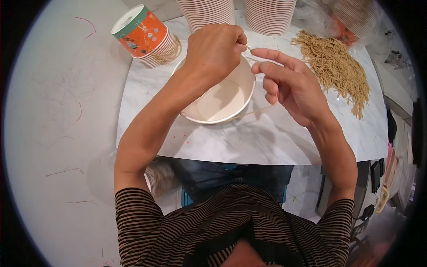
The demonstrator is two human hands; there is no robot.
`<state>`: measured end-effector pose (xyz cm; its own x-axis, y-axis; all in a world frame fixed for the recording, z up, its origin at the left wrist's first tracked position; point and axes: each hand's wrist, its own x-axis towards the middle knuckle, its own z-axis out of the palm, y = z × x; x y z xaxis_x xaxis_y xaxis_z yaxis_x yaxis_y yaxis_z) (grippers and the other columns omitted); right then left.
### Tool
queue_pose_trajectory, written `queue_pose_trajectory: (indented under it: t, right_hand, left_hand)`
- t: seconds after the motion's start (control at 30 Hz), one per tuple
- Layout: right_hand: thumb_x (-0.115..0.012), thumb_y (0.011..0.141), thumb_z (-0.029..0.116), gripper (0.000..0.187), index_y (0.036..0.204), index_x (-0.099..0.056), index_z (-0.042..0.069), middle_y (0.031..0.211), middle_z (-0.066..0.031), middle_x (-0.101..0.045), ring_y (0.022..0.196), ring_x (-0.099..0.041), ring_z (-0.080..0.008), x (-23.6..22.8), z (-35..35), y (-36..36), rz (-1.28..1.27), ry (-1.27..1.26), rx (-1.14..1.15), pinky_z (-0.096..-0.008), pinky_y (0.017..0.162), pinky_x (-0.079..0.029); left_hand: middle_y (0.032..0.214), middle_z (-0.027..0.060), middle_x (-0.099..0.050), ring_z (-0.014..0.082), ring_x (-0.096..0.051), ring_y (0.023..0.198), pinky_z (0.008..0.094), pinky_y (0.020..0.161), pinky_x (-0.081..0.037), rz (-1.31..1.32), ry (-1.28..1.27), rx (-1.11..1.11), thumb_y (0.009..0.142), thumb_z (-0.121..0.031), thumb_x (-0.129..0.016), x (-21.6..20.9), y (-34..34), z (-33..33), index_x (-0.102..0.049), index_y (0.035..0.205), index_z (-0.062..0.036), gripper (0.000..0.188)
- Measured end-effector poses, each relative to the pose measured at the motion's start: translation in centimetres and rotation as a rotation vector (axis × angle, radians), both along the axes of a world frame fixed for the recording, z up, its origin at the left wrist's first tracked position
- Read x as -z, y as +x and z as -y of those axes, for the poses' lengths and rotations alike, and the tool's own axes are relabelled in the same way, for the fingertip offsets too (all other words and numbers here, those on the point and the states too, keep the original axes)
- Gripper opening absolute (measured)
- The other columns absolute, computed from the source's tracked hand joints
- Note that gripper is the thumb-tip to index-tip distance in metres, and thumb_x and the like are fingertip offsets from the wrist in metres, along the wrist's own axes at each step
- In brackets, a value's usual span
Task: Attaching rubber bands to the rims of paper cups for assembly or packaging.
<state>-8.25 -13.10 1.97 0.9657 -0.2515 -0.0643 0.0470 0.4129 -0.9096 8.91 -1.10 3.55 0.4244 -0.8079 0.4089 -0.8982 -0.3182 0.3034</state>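
A white round paper tub (222,104) stands open on the marble-patterned table, its inside bare. Over its far rim, my left hand (215,51) is closed, thumb and forefinger pinching a thin tan cord (255,111). Just to the right, my right hand (289,82) has its forefinger and thumb stretched toward the left fingertips. Its other fingers curl in on a length of the same cord, which runs down toward the tub's near right side. Where the cord passes behind the tub and under my left hand, it is hidden.
Tan cut cords (333,66) lie in a pile at the right. At the back left leans a stack of orange and green tubs (144,38) with cords around it. Tall white tub stacks (270,18) stand at the back. A white wall (66,111) borders the left.
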Motion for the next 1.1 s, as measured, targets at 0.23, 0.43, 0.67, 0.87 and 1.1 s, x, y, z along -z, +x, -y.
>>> queue_pose_trajectory:
  t: [0.23,0.43,0.67,0.87,1.1]
  right_hand:
    - [-0.066,0.098,0.011,0.037,0.131,-0.06,-0.003,0.089,0.0002,-0.07,0.06,-0.045,-0.0009,-1.4,2.2,2.7,0.047,-0.201,0.065,-0.0176,0.051,-0.033]
    - [-0.066,0.097,0.013,0.034,0.128,-0.064,-0.001,0.093,0.0018,-0.071,0.061,-0.047,-0.0018,-1.0,2.9,3.6,0.0,-0.409,0.15,-0.0187,0.05,-0.035]
    - [-0.067,0.098,0.012,0.031,0.125,-0.063,-0.002,0.095,-0.0016,-0.072,0.061,-0.048,-0.0014,-0.9,2.7,3.5,0.12,-0.493,0.147,-0.0184,0.051,-0.036]
    - [-0.061,0.1,0.004,0.013,0.11,-0.069,0.001,0.092,-0.0024,-0.07,0.06,-0.049,-0.0011,-1.4,2.7,2.6,0.104,-0.578,0.026,-0.0182,0.052,-0.037]
    - [-0.059,0.1,0.002,0.014,0.097,-0.073,0.002,0.068,0.0031,-0.06,0.054,-0.049,-0.0009,-0.3,3.2,3.2,0.138,-0.587,0.046,-0.019,0.048,-0.036]
  left_hand:
    - [0.088,0.0112,-0.077,0.0238,-0.074,0.079,0.0349,0.075,-0.057,-0.178,0.007,0.123,0.088,-0.012,-0.075,-0.9,1.0,-0.3,-0.073,0.11,-0.0004,0.025]
    - [0.093,0.0072,-0.075,0.0142,-0.072,0.086,0.0285,0.083,-0.057,-0.97,-0.045,0.283,0.09,-0.012,-0.078,-0.7,2.6,-1.2,-0.07,0.117,0.0049,0.033]
    - [0.093,0.0103,-0.077,0.0144,-0.073,0.084,0.0265,0.079,-0.057,-1.132,-0.013,0.303,0.09,-0.012,-0.078,-0.4,3.7,-0.7,-0.068,0.118,0.0089,0.036]
    - [0.092,0.0103,-0.077,0.0147,-0.073,0.084,0.0261,0.079,-0.058,-1.13,-0.002,0.281,0.089,-0.013,-0.079,-0.7,4.0,-0.9,-0.072,0.113,0.0075,0.032]
    - [0.091,0.0089,-0.076,0.0134,-0.071,0.083,0.0277,0.082,-0.057,-0.982,0.148,0.411,0.09,-0.01,-0.078,-1.4,3.6,-0.6,-0.077,0.102,0.0035,0.019]
